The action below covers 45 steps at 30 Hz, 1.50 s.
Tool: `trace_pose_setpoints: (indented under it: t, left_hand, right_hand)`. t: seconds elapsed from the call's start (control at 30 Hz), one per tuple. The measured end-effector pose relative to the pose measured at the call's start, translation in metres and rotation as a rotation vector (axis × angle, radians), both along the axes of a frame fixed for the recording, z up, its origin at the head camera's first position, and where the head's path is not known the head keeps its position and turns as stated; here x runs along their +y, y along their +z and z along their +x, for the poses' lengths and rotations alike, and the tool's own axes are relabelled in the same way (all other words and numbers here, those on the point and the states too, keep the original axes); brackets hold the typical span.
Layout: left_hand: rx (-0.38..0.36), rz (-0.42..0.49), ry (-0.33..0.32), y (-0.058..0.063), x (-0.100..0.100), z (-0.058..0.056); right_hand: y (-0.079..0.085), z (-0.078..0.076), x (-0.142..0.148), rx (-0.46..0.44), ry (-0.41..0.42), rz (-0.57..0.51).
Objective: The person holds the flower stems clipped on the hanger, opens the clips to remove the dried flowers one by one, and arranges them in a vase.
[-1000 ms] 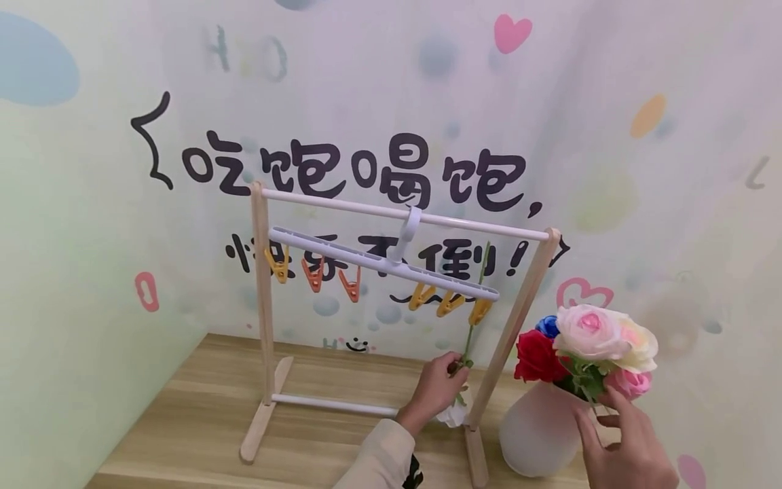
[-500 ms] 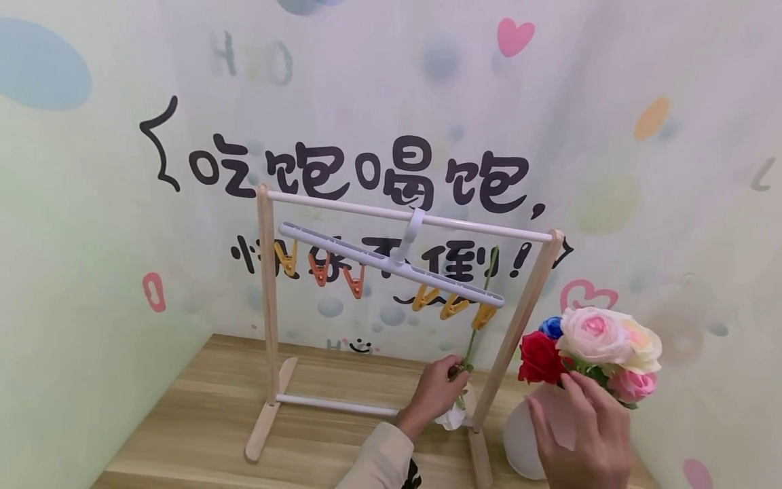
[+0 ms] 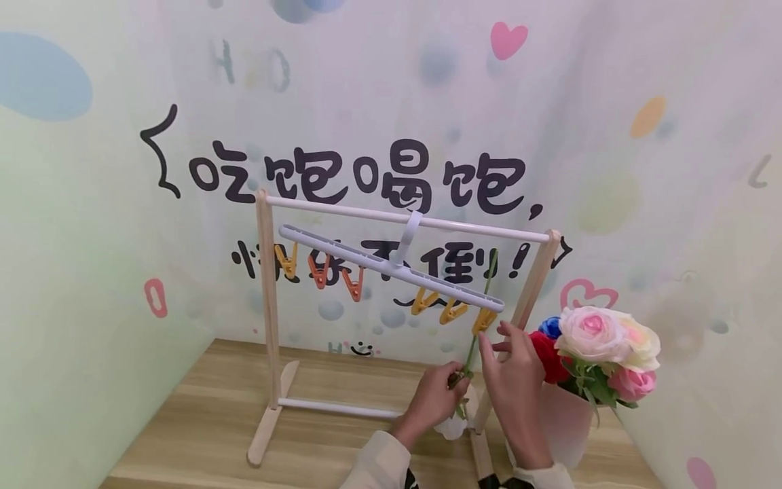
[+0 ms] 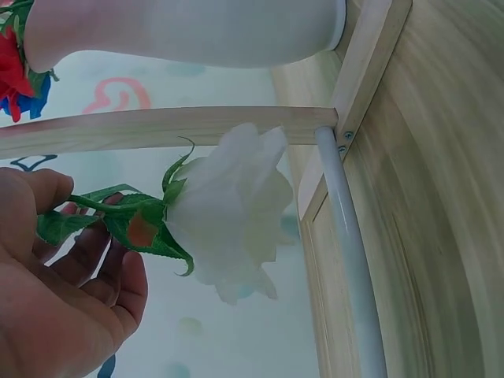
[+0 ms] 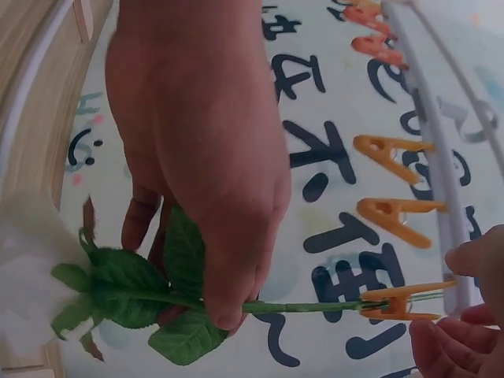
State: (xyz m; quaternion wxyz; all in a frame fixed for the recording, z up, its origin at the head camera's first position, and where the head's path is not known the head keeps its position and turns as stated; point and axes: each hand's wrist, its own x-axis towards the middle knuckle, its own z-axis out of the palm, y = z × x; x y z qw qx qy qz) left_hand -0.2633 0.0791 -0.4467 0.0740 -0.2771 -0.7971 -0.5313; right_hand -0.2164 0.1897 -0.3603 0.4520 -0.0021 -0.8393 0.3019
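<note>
My left hand (image 3: 435, 397) pinches the green stem of a white artificial rose (image 4: 232, 213), which hangs flower-down. The stem runs up into the rightmost yellow clip (image 5: 398, 302) on a grey hanger (image 3: 391, 267), and its end sticks up above the bar. My right hand (image 3: 516, 384) is beside that clip with thumb and fingers spread. In the right wrist view its fingertips (image 5: 449, 339) come right up to the clip and hanger end. The hanger slants down to the right from the rack's white top rail (image 3: 476, 227).
The wooden rack (image 3: 267, 305) stands on a wood-grain table (image 3: 201, 407), with a white bottom rail (image 3: 336, 407). Other yellow and orange clips (image 3: 318, 270) hang along the hanger. A pale vase (image 3: 565, 421) of artificial flowers (image 3: 592, 333) stands right of the rack, partly behind my right arm.
My right hand has moved left from the vase's flowers to the rightmost clip. My left hand stays on the rose stem in nearly the same place.
</note>
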Motion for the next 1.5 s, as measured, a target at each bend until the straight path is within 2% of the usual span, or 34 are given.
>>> trace_pose_setpoints:
  t: [0.13, 0.3, 0.67, 0.87, 1.03, 1.17, 1.23, 1.33, 1.5]
  left_hand:
    - [-0.031, -0.009, -0.002, -0.001, -0.001, 0.002]
    - [-0.035, -0.009, -0.009, 0.001, -0.001, 0.003]
    - [-0.036, -0.012, -0.017, 0.001, -0.004, 0.005]
    - [-0.018, -0.078, -0.006, 0.002, -0.008, 0.003]
    - [-0.029, -0.139, 0.016, -0.003, -0.019, 0.003]
    - [-0.052, -0.174, 0.024, -0.01, -0.039, 0.006]
    - [-0.028, -0.232, 0.052, -0.013, -0.051, 0.007]
    - [0.046, -0.324, 0.125, -0.016, -0.068, 0.008]
    - [0.184, -0.44, 0.293, -0.02, -0.092, 0.009]
  right_hand:
    - [0.002, -0.015, -0.001, 0.014, -0.048, -0.033]
    - [0.002, -0.024, -0.002, 0.031, -0.077, -0.031]
    - [-0.001, -0.033, -0.004, 0.098, -0.09, -0.01]
    - [0.0, -0.034, -0.006, 0.122, -0.081, -0.026]
    - [0.001, -0.034, -0.006, 0.103, -0.086, -0.027]
    - [-0.001, -0.035, -0.004, 0.073, -0.093, -0.039]
    - [-0.001, -0.036, -0.003, 0.066, -0.095, -0.049]
    - [-0.001, -0.035, -0.004, 0.053, -0.096, -0.066]
    - [-0.004, -0.027, -0.009, 0.008, -0.081, -0.081]
